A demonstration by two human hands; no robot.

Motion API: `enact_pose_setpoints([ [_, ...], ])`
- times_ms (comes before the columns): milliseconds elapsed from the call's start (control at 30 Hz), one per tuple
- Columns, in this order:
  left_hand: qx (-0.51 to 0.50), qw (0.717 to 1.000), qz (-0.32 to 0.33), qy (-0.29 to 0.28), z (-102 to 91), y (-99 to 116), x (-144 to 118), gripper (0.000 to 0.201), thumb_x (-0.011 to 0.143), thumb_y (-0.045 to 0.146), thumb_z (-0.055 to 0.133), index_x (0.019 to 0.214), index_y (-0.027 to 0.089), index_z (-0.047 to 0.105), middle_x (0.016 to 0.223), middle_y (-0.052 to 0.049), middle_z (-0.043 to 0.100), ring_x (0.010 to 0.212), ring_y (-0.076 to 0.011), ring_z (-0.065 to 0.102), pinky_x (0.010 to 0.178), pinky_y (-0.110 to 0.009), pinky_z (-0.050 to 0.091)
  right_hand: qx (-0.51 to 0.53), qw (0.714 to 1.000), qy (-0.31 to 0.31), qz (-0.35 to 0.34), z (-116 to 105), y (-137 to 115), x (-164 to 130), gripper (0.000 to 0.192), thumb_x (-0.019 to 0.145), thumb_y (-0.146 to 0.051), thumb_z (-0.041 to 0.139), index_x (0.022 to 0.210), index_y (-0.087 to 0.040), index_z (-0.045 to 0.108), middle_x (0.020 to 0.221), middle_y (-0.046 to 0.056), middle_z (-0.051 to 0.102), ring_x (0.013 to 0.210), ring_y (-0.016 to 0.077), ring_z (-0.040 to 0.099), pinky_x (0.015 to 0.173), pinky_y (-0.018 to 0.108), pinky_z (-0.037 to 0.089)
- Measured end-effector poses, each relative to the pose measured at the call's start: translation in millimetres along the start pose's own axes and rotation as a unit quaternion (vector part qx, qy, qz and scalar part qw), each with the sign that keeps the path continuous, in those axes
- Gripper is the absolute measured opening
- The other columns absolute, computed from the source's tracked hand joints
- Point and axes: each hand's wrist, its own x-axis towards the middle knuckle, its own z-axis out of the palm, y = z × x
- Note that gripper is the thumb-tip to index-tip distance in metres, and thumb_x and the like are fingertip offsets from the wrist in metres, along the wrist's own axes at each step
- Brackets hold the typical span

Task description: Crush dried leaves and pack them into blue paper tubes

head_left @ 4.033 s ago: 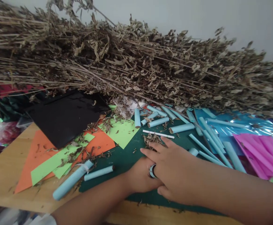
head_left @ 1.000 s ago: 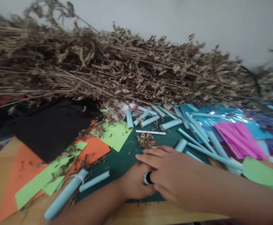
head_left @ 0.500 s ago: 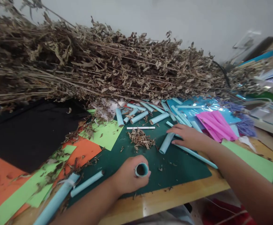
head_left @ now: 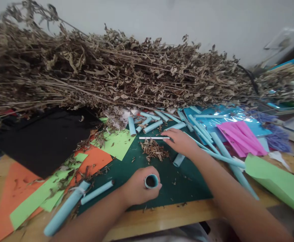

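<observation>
My left hand is closed around an upright light blue paper tube whose open end faces up, over the dark green cutting mat. My right hand lies flat on the mat with its fingers spread, fingertips at the end of a thin white stick. A small heap of dried leaf crumbs sits just left of that hand. A short blue tube lies under my right wrist.
A big pile of dried leafy stems fills the back of the table. Several blue paper rolls, pink paper, blue film, green and orange sheets and a black sheet lie around the mat.
My right hand lifted off my left hand, reached right to the blue rolls, then came back left to the white stick. My left hand kept hold of the tube.
</observation>
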Motion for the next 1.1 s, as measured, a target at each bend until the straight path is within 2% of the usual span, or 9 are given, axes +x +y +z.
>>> enact_pose_setpoints([
  [167, 0.000, 1.000, 0.000, 0.001, -0.9, 1.2, -0.4, 0.006, 0.063, 0.015, 0.049, 0.063, 0.015, 0.043, 0.059, 0.000, 0.048, 0.053, -0.0083, 0.043, 0.051, -0.020, 0.036, 0.002, 1.000, -0.024, -0.007, 4.4, -22.6, 36.0, 0.029, 0.084, -0.022, 0.030, 0.099, -0.020, 0.056, 0.097, 0.006, 0.056, 0.088, 0.0163, 0.052, 0.074, 0.027, 0.040],
  [433, -0.015, 1.000, -0.004, -0.005, -1.2, 2.9, 0.9, 0.006, 0.062, 0.015, 0.049, 0.062, 0.015, 0.043, 0.058, 0.001, 0.048, 0.052, -0.0081, 0.042, 0.051, -0.019, 0.036, -0.006, 0.996, -0.094, 0.000, 17.4, -59.1, 71.6, 0.022, 0.080, -0.032, 0.048, 0.091, -0.013, 0.053, 0.093, 0.004, 0.054, 0.083, 0.0149, 0.052, 0.073, 0.036, 0.042],
  [600, -0.014, 1.000, -0.006, -0.004, -2.0, 4.1, 1.1, 0.005, 0.062, 0.016, 0.050, 0.064, 0.015, 0.046, 0.060, -0.001, 0.049, 0.053, -0.0084, 0.044, 0.052, -0.019, 0.037, 0.062, 0.997, -0.034, 0.027, 5.0, -57.5, 71.0, 0.008, 0.075, -0.020, 0.052, 0.078, -0.013, 0.053, 0.086, 0.007, 0.056, 0.082, 0.0190, 0.053, 0.072, 0.038, 0.041],
  [733, -0.023, 0.999, -0.016, -0.019, -2.9, 2.6, 1.1, 0.006, 0.062, 0.018, 0.050, 0.063, 0.015, 0.046, 0.059, 0.000, 0.049, 0.053, -0.0082, 0.043, 0.051, -0.019, 0.037, 0.183, 0.979, 0.072, 0.061, -33.4, -52.2, 64.7, 0.015, 0.084, -0.020, 0.027, 0.087, -0.019, 0.042, 0.080, 0.004, 0.054, 0.072, 0.0137, 0.054, 0.065, 0.031, 0.043],
  [767, -0.027, 0.999, -0.023, -0.021, -3.0, 2.1, 1.1, 0.006, 0.062, 0.019, 0.051, 0.063, 0.015, 0.046, 0.058, 0.001, 0.048, 0.052, -0.0080, 0.043, 0.050, -0.018, 0.037, 0.252, 0.958, 0.124, 0.064, -44.5, -54.1, 60.5, 0.020, 0.085, -0.017, 0.020, 0.089, -0.022, 0.038, 0.080, 0.002, 0.053, 0.069, 0.0108, 0.054, 0.063, 0.029, 0.044],
  [800, -0.032, 0.999, -0.029, -0.023, -3.0, 1.5, 1.1, 0.007, 0.061, 0.019, 0.051, 0.063, 0.015, 0.046, 0.057, 0.001, 0.048, 0.052, -0.0079, 0.042, 0.049, -0.018, 0.036, 0.405, 0.888, 0.210, 0.063, -55.4, -57.9, 54.6, 0.019, 0.085, -0.016, 0.020, 0.087, -0.023, 0.037, 0.077, -0.001, 0.050, 0.064, 0.0093, 0.053, 0.061, 0.027, 0.044],
  [867, -0.037, 0.998, -0.034, -0.022, -2.8, 0.5, 0.9, 0.008, 0.060, 0.019, 0.052, 0.062, 0.015, 0.046, 0.056, 0.001, 0.047, 0.051, -0.0078, 0.042, 0.049, -0.018, 0.035, 0.648, 0.695, 0.312, 0.025, -74.2, -70.9, 37.4, 0.010, 0.083, -0.017, 0.029, 0.080, -0.024, 0.036, 0.067, -0.006, 0.044, 0.056, 0.0073, 0.050, 0.057, 0.025, 0.043],
  [933, -0.039, 0.999, -0.027, -0.021, -2.6, -0.4, 0.5, 0.008, 0.059, 0.018, 0.052, 0.062, 0.015, 0.046, 0.057, 0.002, 0.048, 0.051, -0.0075, 0.042, 0.049, -0.018, 0.035, 0.760, 0.581, 0.290, -0.008, -86.3, -88.8, 15.4, 0.012, 0.083, -0.018, 0.032, 0.073, -0.023, 0.037, 0.057, -0.007, 0.035, 0.043, 0.0050, 0.039, 0.046, 0.019, 0.037],
  [1100, -0.044, 0.998, -0.012, -0.031, -2.1, -3.8, -0.5, 0.006, 0.061, 0.018, 0.051, 0.064, 0.013, 0.048, 0.056, 0.002, 0.046, 0.050, -0.0064, 0.039, 0.049, -0.017, 0.036, 0.818, 0.562, 0.092, -0.084, -75.3, -127.4, -27.6, 0.043, 0.080, -0.052, 0.033, 0.053, -0.019, 0.033, 0.043, -0.006, 0.021, 0.036, 0.0065, 0.019, 0.036, 0.021, 0.021],
])
